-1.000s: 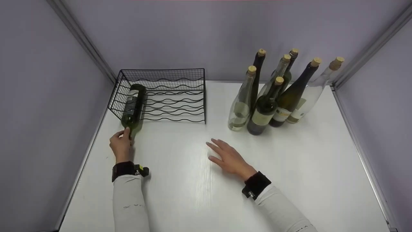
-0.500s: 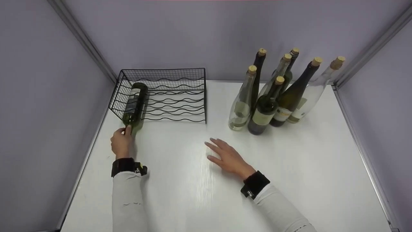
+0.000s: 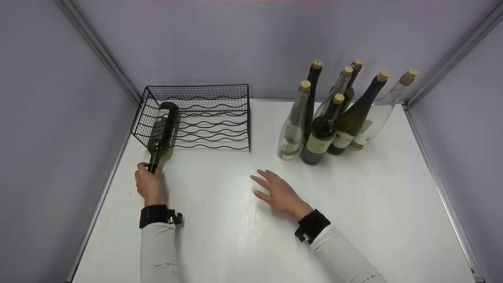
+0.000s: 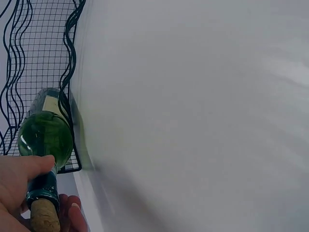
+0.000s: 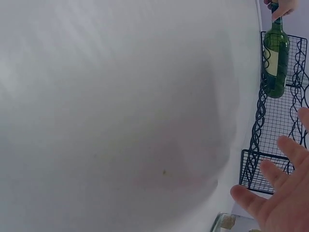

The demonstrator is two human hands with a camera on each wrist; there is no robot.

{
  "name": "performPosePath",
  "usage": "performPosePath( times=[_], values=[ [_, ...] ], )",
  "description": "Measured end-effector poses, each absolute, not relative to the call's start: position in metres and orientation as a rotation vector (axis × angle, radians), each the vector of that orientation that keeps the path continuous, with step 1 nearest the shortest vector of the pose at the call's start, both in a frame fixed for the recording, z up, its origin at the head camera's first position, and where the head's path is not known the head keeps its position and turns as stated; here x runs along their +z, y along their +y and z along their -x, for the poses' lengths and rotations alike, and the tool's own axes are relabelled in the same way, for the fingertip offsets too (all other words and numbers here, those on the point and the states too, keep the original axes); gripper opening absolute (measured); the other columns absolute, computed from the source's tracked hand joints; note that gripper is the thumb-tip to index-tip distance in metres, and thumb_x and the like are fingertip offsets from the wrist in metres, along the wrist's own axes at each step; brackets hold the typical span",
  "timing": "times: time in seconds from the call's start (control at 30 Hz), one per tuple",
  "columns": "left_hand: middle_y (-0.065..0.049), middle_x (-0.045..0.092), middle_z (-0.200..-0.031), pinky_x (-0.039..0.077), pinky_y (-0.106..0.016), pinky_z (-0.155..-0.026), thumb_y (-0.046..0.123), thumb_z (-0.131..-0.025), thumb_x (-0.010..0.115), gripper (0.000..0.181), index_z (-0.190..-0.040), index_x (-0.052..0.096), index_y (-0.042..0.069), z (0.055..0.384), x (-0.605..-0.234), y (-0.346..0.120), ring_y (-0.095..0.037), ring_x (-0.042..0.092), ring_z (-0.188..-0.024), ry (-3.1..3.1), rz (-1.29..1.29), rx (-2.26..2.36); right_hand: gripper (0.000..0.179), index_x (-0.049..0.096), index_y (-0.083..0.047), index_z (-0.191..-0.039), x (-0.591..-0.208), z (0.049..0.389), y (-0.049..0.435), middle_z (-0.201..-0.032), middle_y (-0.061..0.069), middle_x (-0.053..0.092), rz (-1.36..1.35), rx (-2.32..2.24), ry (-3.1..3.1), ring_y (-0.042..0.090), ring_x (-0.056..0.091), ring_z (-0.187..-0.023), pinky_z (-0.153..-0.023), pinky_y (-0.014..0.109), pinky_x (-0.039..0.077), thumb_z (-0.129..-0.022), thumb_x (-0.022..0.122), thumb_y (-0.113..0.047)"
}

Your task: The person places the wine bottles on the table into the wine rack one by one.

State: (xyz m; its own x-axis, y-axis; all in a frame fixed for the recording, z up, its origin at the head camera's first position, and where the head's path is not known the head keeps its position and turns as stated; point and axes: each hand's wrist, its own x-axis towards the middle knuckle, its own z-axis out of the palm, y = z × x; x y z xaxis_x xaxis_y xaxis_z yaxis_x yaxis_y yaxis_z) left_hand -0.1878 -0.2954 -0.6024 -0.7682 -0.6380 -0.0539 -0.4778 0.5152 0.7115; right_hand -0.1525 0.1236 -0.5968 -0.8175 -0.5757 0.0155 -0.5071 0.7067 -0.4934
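A green wine bottle (image 3: 159, 131) lies in the left end of the black wire rack (image 3: 212, 147), its base toward the back and its neck sticking out over the front. My left hand (image 3: 148, 182) holds that neck near its tip. In the left wrist view the thumb (image 4: 41, 165) lies along the neck, the fingers curl beneath it, and the cork (image 4: 44, 216) shows at the near end. My right hand (image 3: 281, 195) hovers over or rests on the white table with fingers spread, touching no bottle; contact with the table cannot be told.
Several corked bottles stand upright at the back right, among them a clear one (image 3: 291, 137) and a dark green one with a pale label (image 3: 319, 143). Grey walls (image 3: 235, 43) enclose the table (image 3: 220, 228) at the back and sides.
My left hand shifts slightly forward, then draws back toward me along the neck, so more of the neck shows. The bottle stays nearly in place. My right hand is almost still.
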Motion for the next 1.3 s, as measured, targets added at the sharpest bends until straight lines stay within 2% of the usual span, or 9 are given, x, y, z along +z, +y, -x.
performPosePath(
  times=[0.17, 0.53, 0.83, 1.1, 1.3],
  values=[
    [-0.027, 0.052, -0.112, 0.043, -0.060, -0.078, 0.017, -0.099, 0.054, 0.036, -0.130, 0.044, 0.000, 0.188, -0.606, -0.292, -0.047, 0.056, -0.100, -2.556, -0.930, -1.076, 0.057, 0.042, -0.029, -0.151, -0.597, 0.151, 0.124, -0.158, 0.000, 0.030, 0.879, -0.739, 2.770, 0.027, 0.023, -0.145, -0.114, 0.046, 0.024, -0.102, 0.039, -0.057],
    [-0.025, 0.058, -0.116, 0.043, -0.059, -0.083, 0.019, -0.101, 0.052, 0.033, -0.125, 0.049, -0.002, 0.193, -0.608, -0.287, -0.045, 0.057, -0.106, -2.568, -0.894, -1.073, 0.056, 0.043, -0.029, -0.150, -0.598, 0.148, 0.125, -0.158, 0.000, 0.031, 0.872, -0.767, 2.775, 0.028, 0.024, -0.145, -0.113, 0.048, 0.025, -0.101, 0.040, -0.057],
    [-0.028, 0.058, -0.121, 0.042, -0.060, -0.085, 0.025, -0.102, 0.047, 0.037, -0.128, 0.052, -0.002, 0.193, -0.604, -0.293, -0.048, 0.056, -0.108, -2.584, -0.913, -1.138, 0.056, 0.043, -0.029, -0.150, -0.599, 0.149, 0.123, -0.157, 0.000, 0.032, 0.884, -0.765, 2.766, 0.027, 0.023, -0.145, -0.114, 0.048, 0.024, -0.101, 0.040, -0.057],
    [-0.029, 0.053, -0.125, 0.041, -0.057, -0.093, 0.030, -0.106, 0.044, 0.047, -0.135, 0.050, -0.006, 0.195, -0.601, -0.302, -0.046, 0.052, -0.116, -2.643, -0.906, -1.206, 0.056, 0.043, -0.026, -0.150, -0.602, 0.150, 0.122, -0.157, 0.003, 0.032, 0.932, -0.782, 2.759, 0.031, 0.026, -0.144, -0.112, 0.050, 0.027, -0.102, 0.040, -0.055],
    [-0.027, 0.056, -0.131, 0.041, -0.056, -0.095, 0.033, -0.105, 0.043, 0.047, -0.135, 0.054, -0.002, 0.194, -0.599, -0.307, -0.045, 0.053, -0.118, -2.659, -0.912, -1.228, 0.056, 0.043, -0.025, -0.150, -0.601, 0.150, 0.121, -0.157, 0.005, 0.033, 0.939, -0.784, 2.751, 0.032, 0.027, -0.143, -0.112, 0.049, 0.027, -0.102, 0.042, -0.053]
  ],
)
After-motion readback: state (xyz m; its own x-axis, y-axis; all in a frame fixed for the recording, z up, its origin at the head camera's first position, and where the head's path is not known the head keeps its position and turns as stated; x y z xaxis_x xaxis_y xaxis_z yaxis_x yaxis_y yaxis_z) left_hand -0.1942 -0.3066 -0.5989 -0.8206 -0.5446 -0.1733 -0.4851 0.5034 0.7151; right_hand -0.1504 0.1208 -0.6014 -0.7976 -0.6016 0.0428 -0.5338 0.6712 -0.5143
